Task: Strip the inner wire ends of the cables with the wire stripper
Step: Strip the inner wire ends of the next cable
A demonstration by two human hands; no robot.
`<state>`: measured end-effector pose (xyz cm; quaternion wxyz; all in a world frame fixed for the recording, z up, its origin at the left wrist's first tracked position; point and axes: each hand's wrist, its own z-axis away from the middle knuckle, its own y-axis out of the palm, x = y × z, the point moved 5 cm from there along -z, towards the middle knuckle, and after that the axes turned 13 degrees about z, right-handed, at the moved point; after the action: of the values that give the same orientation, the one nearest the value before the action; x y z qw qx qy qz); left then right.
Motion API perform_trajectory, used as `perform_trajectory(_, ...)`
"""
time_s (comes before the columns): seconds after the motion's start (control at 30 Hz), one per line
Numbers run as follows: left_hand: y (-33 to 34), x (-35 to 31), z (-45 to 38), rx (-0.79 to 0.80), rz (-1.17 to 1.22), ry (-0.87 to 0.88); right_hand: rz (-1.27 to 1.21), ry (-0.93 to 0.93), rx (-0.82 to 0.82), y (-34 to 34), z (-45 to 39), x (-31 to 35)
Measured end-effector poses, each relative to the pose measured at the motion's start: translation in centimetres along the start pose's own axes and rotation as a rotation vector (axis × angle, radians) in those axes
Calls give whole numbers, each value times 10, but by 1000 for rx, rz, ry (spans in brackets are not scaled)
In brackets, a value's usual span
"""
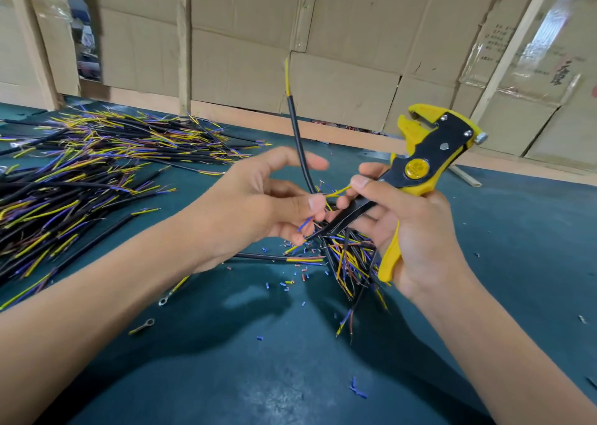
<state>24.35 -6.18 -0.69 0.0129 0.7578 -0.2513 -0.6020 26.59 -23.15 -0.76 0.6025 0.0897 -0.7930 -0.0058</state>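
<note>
Our left hand (258, 204) pinches one black, round-sheathed cable (298, 140) upright over the bench (500, 247); our right hand (410, 230) grips the yellow-and-black wire stripper (426, 153) and a yellow inner wire (337, 192). Beneath them cut cables (352, 259) tangle; a bigger heap (80, 179) runs off the left edge.

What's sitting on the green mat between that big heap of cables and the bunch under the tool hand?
In the head view, the left hand and forearm cross that stretch; on the mat lie one loose cable and insulation bits.
</note>
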Motion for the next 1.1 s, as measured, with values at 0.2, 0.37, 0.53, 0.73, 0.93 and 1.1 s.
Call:
perform_trajectory(0.2,-1,10,2,112,-49,-199,74,-33,12,-1,1,0)
perform_trajectory(0.37,-11,3,0,-13,42,-149,-4,4,69,5,3,-3)
perform_trajectory(0.53,-21,-15,-3,-219,255,92,-41,75,263,19,10,-14)
perform_trajectory(0.73,-23,-25,2,-316,382,235,-62,91,499,42,27,-28)
perform_trajectory(0.93,-11,-22,5,-347,525,322,-142,105,555,48,32,-26)
perform_trajectory(1.1,-9,-14,7,-447,556,331,-185,172,576,52,32,-31)
